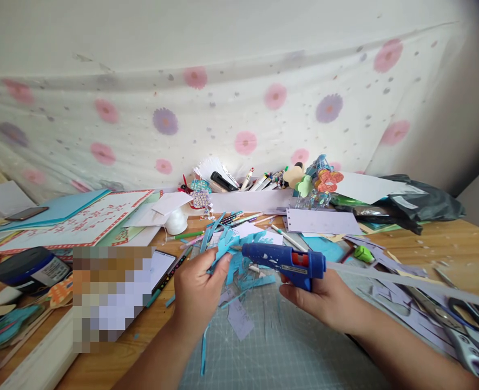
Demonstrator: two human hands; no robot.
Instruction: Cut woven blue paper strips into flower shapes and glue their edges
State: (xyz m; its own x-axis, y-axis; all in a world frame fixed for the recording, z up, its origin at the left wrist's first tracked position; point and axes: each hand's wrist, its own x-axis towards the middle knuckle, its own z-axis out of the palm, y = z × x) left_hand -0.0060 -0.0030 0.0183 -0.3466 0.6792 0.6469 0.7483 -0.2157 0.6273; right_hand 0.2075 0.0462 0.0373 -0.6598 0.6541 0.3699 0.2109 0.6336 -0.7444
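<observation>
Two bare forearms are showing here — the left forearm [156, 355] and the right forearm [401, 342] — and skin alone is covering them from wrist to lower picture edge, where the frame is cutting both off. Each forearm is broadening evenly from a slimmer wrist, its outline curving softly. The left hand [198, 287] is going bare as well, its back looking smooth and gently rounded, its thumb [220, 273] ending in a blunt tip. The right hand [328, 300] is matching it — bare, smooth-backed, its thumb [295, 296] tapering toward a rounded end — while most of its fingers are being hidden from view.
</observation>
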